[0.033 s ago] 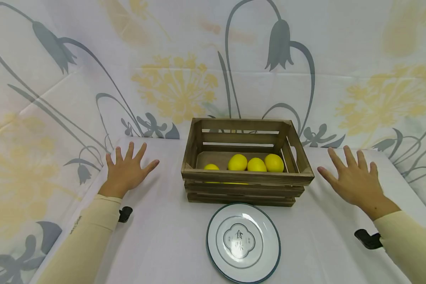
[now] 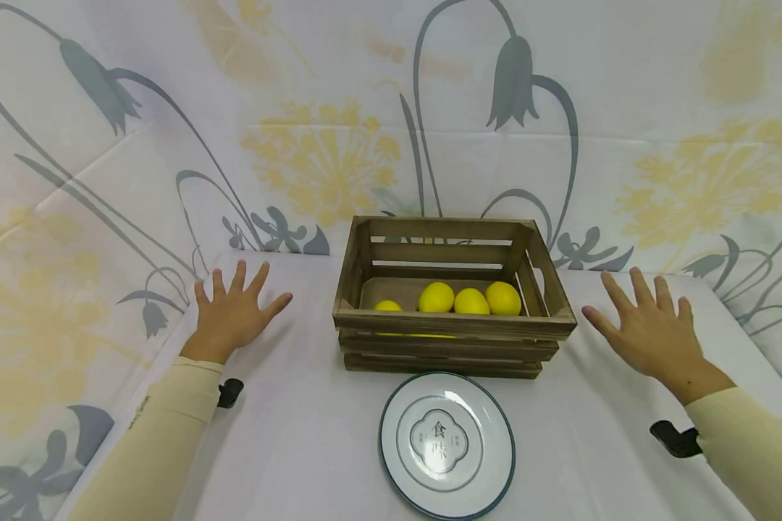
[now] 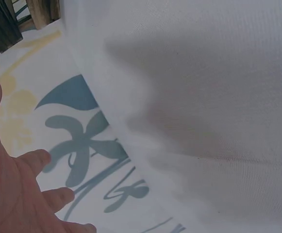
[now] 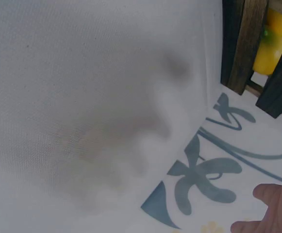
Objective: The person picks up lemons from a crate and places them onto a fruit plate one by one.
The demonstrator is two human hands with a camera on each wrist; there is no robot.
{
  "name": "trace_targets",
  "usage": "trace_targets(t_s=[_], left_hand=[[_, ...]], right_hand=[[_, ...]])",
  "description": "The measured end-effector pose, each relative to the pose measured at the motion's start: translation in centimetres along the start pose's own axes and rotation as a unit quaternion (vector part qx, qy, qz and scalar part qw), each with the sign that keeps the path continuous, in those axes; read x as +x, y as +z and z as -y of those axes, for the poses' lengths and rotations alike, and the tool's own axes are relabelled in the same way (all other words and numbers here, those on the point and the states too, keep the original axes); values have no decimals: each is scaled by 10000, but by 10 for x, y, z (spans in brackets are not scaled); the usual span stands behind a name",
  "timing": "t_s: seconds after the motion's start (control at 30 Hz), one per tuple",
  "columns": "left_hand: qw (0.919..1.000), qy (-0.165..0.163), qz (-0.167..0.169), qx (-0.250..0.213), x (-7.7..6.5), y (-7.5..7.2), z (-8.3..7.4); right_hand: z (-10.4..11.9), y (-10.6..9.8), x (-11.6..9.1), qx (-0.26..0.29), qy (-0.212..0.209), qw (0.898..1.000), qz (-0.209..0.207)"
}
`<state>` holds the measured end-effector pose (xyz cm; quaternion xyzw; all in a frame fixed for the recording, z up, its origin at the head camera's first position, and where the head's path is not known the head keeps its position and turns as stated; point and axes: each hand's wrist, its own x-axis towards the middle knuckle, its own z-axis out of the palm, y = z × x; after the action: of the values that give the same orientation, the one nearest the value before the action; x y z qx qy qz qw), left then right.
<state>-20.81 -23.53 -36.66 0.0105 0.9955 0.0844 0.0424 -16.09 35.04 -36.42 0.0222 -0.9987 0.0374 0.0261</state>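
Note:
A brown slatted wooden crate (image 2: pixel 452 320) stands at the centre of the head view. Inside it lie several yellow lemons (image 2: pixel 436 297), partly hidden by the front slats. In front of the crate sits a white plate (image 2: pixel 439 488) with a dark rim and printed characters in its middle. To the crate's left, my left hand (image 2: pixel 230 318) hovers over the table, fingers spread, holding nothing. My right hand (image 2: pixel 657 336) is spread likewise on the crate's right, apart from it. The right wrist view shows lemons (image 4: pixel 269 53) between the crate's slats (image 4: pixel 249 41).
A white cloth covers the table (image 2: pixel 306 434). Behind and to the sides hangs a cloth (image 2: pixel 339 72) with grey and yellow flower prints. Black wrist cameras are on both forearms, one below the left wrist (image 2: pixel 231 393).

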Motion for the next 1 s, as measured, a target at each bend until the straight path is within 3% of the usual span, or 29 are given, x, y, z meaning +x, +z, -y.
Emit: trace_targets(t_s=[0.37, 0.47, 0.53, 0.63, 0.73, 0.87, 1.0], left_hand=[[9997, 125, -182, 84, 0, -4, -7], [9979, 308, -544, -148, -2, -2, -14], [9929, 444, -913, -627, -4, 0, -23], [9701, 713, -1515, -1756, -9, 2, -39], [9327, 1014, -1758, -2982, -17, 3, -58], [8873, 1264, -1698, -4098, -25, 1, -79], [8577, 1323, -1289, -4798, -25, -1, -93]], right_hand=[[5, -2, -5, 52, -101, 9998, -186], [7, -6, -7, 180, -278, 9983, -475], [11, -12, -9, 447, -448, 9953, -740], [20, -27, -10, 956, -646, 9879, -1038], [31, -42, -12, 1419, -742, 9785, -1302], [46, -59, -14, 1758, -963, 9624, -1832], [64, -73, -15, 2105, -1057, 9463, -2216]])
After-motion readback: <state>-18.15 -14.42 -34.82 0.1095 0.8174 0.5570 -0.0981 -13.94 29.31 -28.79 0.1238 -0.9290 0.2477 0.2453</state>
